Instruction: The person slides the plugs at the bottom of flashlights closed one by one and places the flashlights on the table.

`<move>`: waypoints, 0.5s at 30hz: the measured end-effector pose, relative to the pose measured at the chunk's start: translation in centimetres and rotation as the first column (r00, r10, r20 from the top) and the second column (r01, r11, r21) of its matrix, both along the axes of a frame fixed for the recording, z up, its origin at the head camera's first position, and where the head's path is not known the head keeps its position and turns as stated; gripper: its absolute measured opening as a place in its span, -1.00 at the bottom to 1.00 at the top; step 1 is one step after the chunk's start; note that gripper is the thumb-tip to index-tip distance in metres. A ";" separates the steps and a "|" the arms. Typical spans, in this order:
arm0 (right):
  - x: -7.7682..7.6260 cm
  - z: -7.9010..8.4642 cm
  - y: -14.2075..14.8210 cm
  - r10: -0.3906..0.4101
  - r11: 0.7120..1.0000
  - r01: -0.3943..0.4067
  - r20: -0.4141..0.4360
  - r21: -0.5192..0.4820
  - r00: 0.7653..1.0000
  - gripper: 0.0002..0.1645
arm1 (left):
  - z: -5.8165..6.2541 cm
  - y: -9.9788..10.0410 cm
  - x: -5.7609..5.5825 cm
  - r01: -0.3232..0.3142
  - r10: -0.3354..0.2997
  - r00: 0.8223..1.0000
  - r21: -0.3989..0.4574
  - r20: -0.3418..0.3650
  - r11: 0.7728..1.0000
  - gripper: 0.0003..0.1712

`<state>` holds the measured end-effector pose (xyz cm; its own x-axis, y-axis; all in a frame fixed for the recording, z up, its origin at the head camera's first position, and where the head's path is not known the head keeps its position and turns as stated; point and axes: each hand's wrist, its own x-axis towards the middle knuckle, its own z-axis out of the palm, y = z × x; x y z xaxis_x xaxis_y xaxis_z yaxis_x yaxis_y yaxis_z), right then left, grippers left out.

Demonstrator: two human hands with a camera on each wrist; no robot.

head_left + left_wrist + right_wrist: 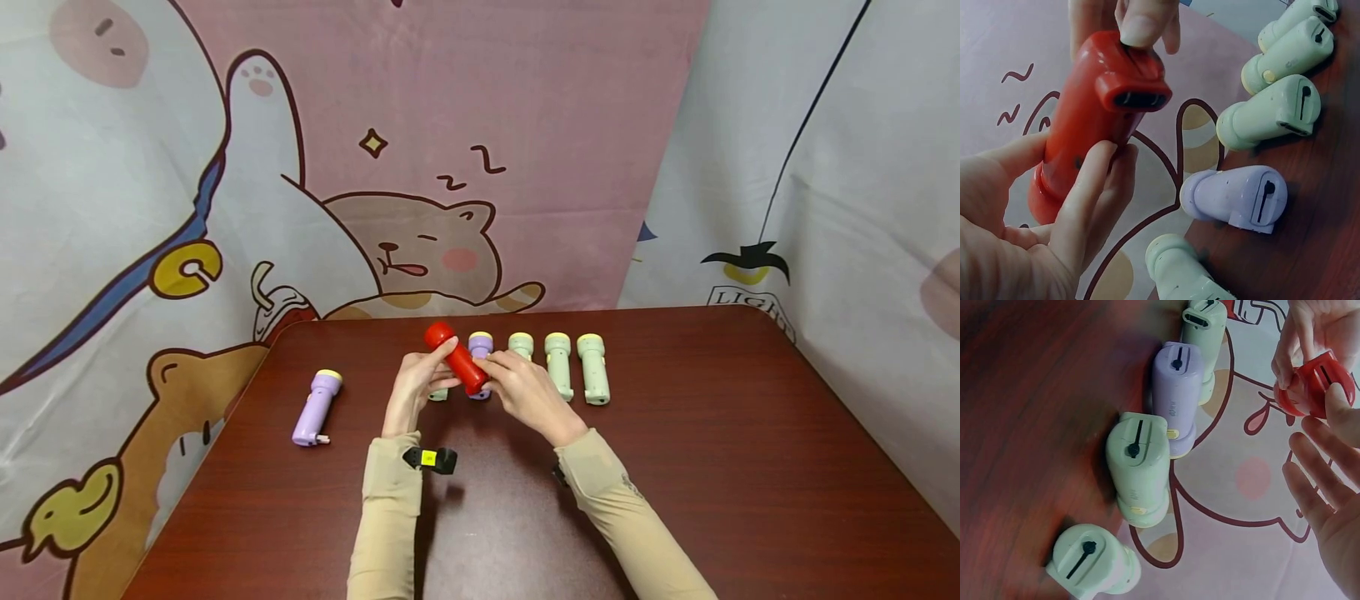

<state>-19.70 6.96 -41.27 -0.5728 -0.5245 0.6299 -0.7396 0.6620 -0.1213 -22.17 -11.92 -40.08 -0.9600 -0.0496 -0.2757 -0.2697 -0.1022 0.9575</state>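
Note:
My left hand (417, 382) grips a red flashlight (465, 367) around its body, thumb on one side and fingers on the other. It is held tilted above the table, head up and to the left, base toward my right hand (525, 390). In the left wrist view, the right thumb (1139, 30) presses on the slotted base, beside an oval dark socket. The right wrist view shows the other right fingers (1319, 465) stretched out and spread below the base. Behind the hands stand a purple flashlight (481, 340) and a pale green flashlight (521, 342), both partly hidden.
Two more green flashlights, one nearer (558, 367) and one at the right end (594, 371), continue the row. Another green one (438, 395) shows beneath the left hand. Far left on the brown table (712, 467) lies a purple flashlight (317, 408) with a small piece sticking out.

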 end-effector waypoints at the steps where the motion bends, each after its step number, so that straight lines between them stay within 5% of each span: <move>1: 0.0 -0.1 0.0 0.003 1.000 -0.003 -0.002 -0.003 1.000 -0.61 | 0.0 0.0 0.0 0.000 0.000 1.000 0.002 -0.004 1.000 -0.36; 8: -0.3 -0.5 0.0 0.024 1.000 -0.024 -0.004 -0.020 1.000 -0.57 | -0.1 -0.4 0.0 -0.007 0.007 1.000 -0.021 -0.019 1.000 -0.39; 15: -1.1 -1.3 -0.3 -0.036 0.999 0.036 0.043 0.022 0.998 -0.55 | 0.0 -1.1 -0.1 -0.020 0.018 0.999 -0.093 -0.029 0.995 -0.39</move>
